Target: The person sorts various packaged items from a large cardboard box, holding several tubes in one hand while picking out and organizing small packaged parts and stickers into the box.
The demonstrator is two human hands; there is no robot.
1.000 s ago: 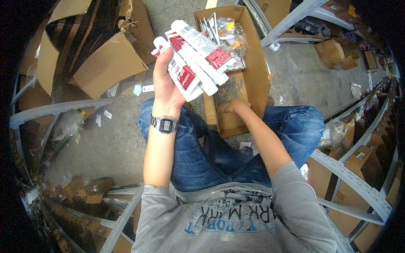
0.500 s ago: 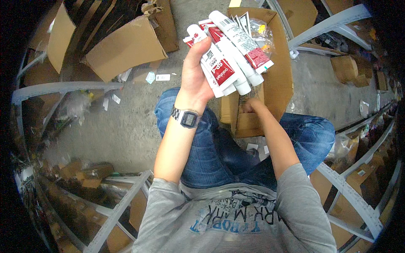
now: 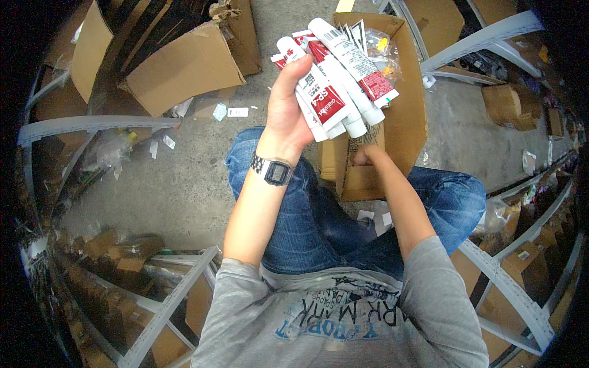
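Observation:
My left hand (image 3: pixel 287 110), with a digital watch (image 3: pixel 278 172) on its wrist, grips a bundle of several white and red squeeze tubes (image 3: pixel 327 101). The thumb presses over the front tube, and the bundle hangs above the left side of an open cardboard box (image 3: pixel 407 116). My right hand (image 3: pixel 368 154) reaches down into the near end of that box. Its fingers are mostly hidden there, so what they touch cannot be made out. At the box's far end lie clear plastic bags (image 3: pixel 383 52) with yellow bits inside, beside black-and-white printed cards (image 3: pixel 356 35).
Large open cartons (image 3: pixel 184 70) stand at the far left. Grey metal shelf frames (image 3: pixel 98 127) run along both sides, with more boxes (image 3: pixel 511 105) on the right. Paper scraps (image 3: pixel 237 112) lie on the concrete floor. My crossed legs (image 3: pixel 294 227) flank the box's near end.
My left hand and the tubes have shifted very slightly to the right in the picture. My right hand stays inside the box.

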